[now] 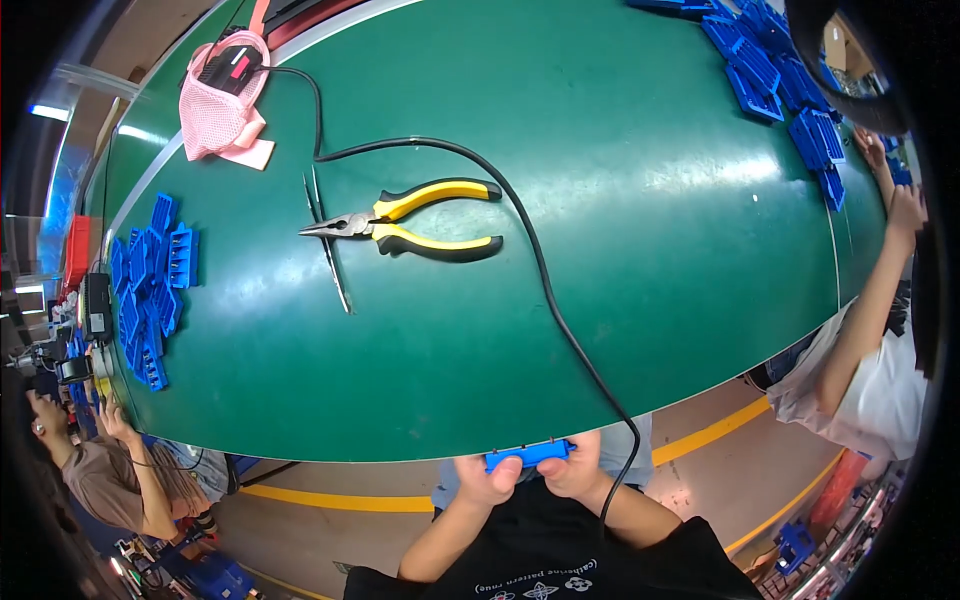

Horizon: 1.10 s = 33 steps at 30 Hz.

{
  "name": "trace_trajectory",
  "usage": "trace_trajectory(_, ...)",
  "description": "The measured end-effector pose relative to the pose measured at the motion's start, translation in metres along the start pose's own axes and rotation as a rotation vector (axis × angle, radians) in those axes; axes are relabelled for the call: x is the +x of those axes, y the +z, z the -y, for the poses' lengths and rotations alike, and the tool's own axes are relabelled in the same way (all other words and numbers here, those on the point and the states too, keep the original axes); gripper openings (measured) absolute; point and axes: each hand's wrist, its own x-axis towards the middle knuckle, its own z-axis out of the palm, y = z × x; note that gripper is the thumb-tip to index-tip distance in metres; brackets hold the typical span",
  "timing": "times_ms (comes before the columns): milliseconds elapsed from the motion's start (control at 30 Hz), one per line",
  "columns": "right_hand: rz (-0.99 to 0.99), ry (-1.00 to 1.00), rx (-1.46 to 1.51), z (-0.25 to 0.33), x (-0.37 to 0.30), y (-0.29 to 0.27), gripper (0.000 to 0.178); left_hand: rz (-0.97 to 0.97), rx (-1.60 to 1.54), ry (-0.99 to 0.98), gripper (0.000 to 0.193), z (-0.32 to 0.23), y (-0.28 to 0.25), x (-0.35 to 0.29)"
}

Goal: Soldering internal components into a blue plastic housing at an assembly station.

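A small blue plastic block, with a few dark pins along its upper side, is held level at the table's near edge. My left hand grips its left end, thumb pressed on the front face. At the other end my right hand closes round it, thumb also on the front. Beyond them on the green table lie needle-nose pliers with yellow and black handles, jaws to the left. Under those jaws rest metal tweezers.
Blue plastic blocks are heaped at the left and far right. A black cable runs from a pink mesh pouch across the table to my right arm. Other people sit at both sides.
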Motion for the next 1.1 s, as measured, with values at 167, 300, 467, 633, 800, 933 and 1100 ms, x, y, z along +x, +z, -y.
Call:
trace_trajectory(167, -0.072, 0.012, -0.001, -0.002, -0.007, 0.000, 0.060, -0.085, 0.155, 0.005, 0.036, 0.004, 0.000, -0.009)
trace_trajectory(300, 0.159, 0.104, 0.021, 0.008, -0.007, -0.014, 0.044, 0.045, 0.113, -0.072, 0.047, -0.007, -0.013, -0.019)
trace_trajectory(467, 0.250, 0.242, 0.216, 0.027, -0.011, -0.014, 0.020, 0.264, 0.034, -0.291, 0.055, -0.031, -0.015, -0.017)
trace_trajectory(633, 0.143, 0.314, 0.272, 0.042, -0.006, -0.008, 0.019, 0.280, -0.013, -0.389, 0.055, -0.040, -0.008, -0.013)
trace_trajectory(800, 0.097, 0.402, 0.222, 0.048, -0.007, -0.009, 0.017, 0.311, -0.197, -0.442, 0.060, -0.034, -0.009, -0.012)
trace_trajectory(933, 0.078, 0.426, 0.190, 0.049, -0.005, -0.007, 0.016, 0.278, -0.170, -0.383, 0.062, -0.032, -0.007, -0.015)
trace_trajectory(1100, 0.064, 0.372, 0.128, 0.041, -0.008, -0.008, 0.016, 0.219, 0.031, -0.291, 0.054, -0.033, -0.001, -0.010)
